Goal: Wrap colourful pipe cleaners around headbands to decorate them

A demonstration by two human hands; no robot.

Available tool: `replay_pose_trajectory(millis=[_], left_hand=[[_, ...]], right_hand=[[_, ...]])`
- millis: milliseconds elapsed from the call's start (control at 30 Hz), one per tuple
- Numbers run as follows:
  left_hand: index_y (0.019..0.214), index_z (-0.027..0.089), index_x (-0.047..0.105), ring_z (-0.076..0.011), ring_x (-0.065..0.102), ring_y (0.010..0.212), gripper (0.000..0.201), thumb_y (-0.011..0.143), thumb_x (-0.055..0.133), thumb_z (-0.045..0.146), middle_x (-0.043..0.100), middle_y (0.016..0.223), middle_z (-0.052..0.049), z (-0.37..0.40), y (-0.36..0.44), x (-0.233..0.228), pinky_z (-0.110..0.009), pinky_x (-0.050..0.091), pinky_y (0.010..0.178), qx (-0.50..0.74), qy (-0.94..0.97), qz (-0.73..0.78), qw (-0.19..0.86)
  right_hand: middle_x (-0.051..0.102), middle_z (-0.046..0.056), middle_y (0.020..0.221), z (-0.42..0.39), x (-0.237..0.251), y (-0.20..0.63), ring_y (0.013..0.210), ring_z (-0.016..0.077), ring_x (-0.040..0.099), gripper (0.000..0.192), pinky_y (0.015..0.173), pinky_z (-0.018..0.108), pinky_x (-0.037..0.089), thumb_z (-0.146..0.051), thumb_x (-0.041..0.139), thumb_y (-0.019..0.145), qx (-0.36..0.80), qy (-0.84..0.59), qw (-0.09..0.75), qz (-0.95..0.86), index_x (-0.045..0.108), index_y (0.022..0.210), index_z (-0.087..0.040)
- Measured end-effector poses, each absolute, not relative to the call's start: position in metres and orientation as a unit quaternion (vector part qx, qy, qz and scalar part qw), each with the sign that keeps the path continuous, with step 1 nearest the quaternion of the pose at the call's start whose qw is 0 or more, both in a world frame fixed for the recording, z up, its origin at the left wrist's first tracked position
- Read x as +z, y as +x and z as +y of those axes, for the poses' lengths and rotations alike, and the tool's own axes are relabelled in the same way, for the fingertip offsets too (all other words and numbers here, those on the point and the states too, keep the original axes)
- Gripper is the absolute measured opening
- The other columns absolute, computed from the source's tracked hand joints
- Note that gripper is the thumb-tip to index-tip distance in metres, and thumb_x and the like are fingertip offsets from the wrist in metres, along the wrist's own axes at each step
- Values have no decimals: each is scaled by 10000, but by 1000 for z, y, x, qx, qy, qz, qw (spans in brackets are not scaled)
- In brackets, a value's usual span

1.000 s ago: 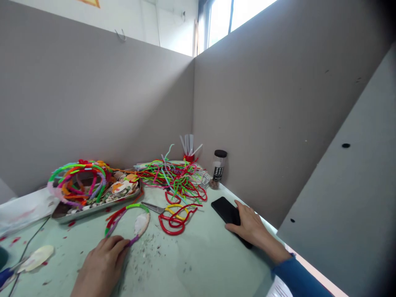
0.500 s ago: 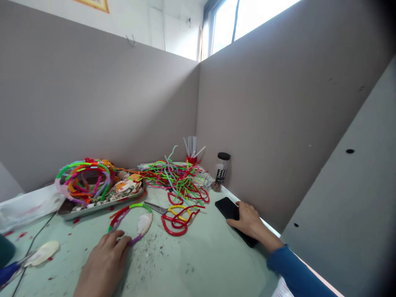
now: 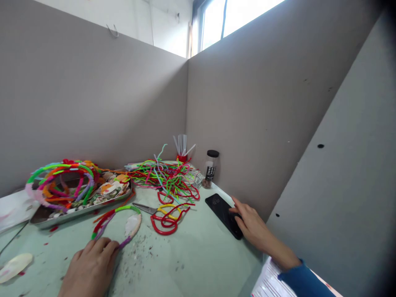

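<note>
**Two hands, one hoop, one phone**

The left hand (image 3: 88, 270) lies flat, fingers loosely spread, fingertips on the near end of a pipe-cleaner hoop (image 3: 115, 220). The right hand (image 3: 252, 225), fingers relaxed and uncurled, touches the near end of a black phone (image 3: 223, 208) lying flat. Between the hands, farther off, lie scissors (image 3: 154, 209) and red loops (image 3: 168, 218). Beyond the left hand sits a metal tray (image 3: 46, 215); behind the scissors, a pipe-cleaner tangle (image 3: 165, 177).

There is one view only — a camera on the person's head, looking forward and down at a corner desk (image 3: 198, 264). It sits close above the near edge, both hands low in frame — the partition walls (image 3: 93, 103) meet at the far corner.
</note>
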State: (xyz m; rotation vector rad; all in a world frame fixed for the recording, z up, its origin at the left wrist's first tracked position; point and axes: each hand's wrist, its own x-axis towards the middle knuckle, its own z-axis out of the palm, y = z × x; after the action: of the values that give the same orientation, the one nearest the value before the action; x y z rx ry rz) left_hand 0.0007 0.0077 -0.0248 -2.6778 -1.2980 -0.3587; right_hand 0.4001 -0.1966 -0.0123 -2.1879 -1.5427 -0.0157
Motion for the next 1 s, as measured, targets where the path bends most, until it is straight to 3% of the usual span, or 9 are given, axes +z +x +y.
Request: replay_pose_trajectory(millis=[233,400,500,567,633,700,767,867,1000], left_hand=[[937,263,676,-226,624,819,304,819,414,362,662,958,-53,14,-4,-36,-341,426,670,-156,-889,-427,52],[861,268,675,-214,632,779,294,828,398,363,664,918,-37,13,-2,-34,-343,428,665,-152,-894,-419,47],[854,247,651,-212,632,739,307,842,369,369,661,898,-41,13,-3,-35,-350,435,655,-158,-892,-421,46],[859,231,625,-211,628,705,297,846,363,371,659,882,-47,16,-5,-38,-349,441,650,-178,-887,-424,48],[857,213,591,-208,624,697,275,849,365,371,655,858,-58,20,-9,-43,-336,450,648,-215,-877,-427,39],[862,203,557,-208,624,733,260,852,373,385,650,848,-69,23,-12,-48,-319,460,663,-262,-863,-430,25],[857,205,541,-203,625,754,258,851,384,411,648,839,-69,25,-14,-50,-301,470,675,-299,-854,-425,11],[864,221,548,-187,634,760,258,842,409,438,657,851,-49,25,-16,-51,-264,483,673,-322,-853,-410,-11],[891,236,578,-176,651,755,294,817,437,484,683,872,-25,25,-18,-52,-226,499,664,-336,-841,-420,-46]], right_hand=[[604,97,1129,-201,-8,393,1086,236,467,657,946,399,335,-85,327,802,-24,-778,183,-601,150,1431,-154],[589,149,1099,-159,16,367,1019,234,498,562,922,366,342,-57,364,795,-30,-763,152,-628,348,1356,-105],[596,137,1100,-120,33,327,1056,235,486,409,910,356,345,-108,404,824,-23,-713,211,-668,516,1216,-144],[648,100,966,-93,35,291,933,215,549,276,832,331,391,-174,408,855,49,-677,281,-679,622,1029,-166],[663,55,794,-64,28,253,704,161,587,226,646,265,429,-245,436,857,227,-626,330,-669,648,836,-170],[648,23,706,-37,16,218,514,105,546,250,466,204,386,-323,436,865,458,-545,350,-609,620,792,-170],[614,-5,637,-14,4,189,405,65,474,265,381,168,327,-380,447,861,582,-494,391,-514,583,789,-165],[535,-48,538,7,-8,163,346,31,371,277,334,141,259,-394,526,820,573,-493,495,-428,558,702,-145],[530,-63,514,11,-17,154,355,27,381,287,346,135,262,-423,562,801,575,-465,521,-426,557,731,-145]])
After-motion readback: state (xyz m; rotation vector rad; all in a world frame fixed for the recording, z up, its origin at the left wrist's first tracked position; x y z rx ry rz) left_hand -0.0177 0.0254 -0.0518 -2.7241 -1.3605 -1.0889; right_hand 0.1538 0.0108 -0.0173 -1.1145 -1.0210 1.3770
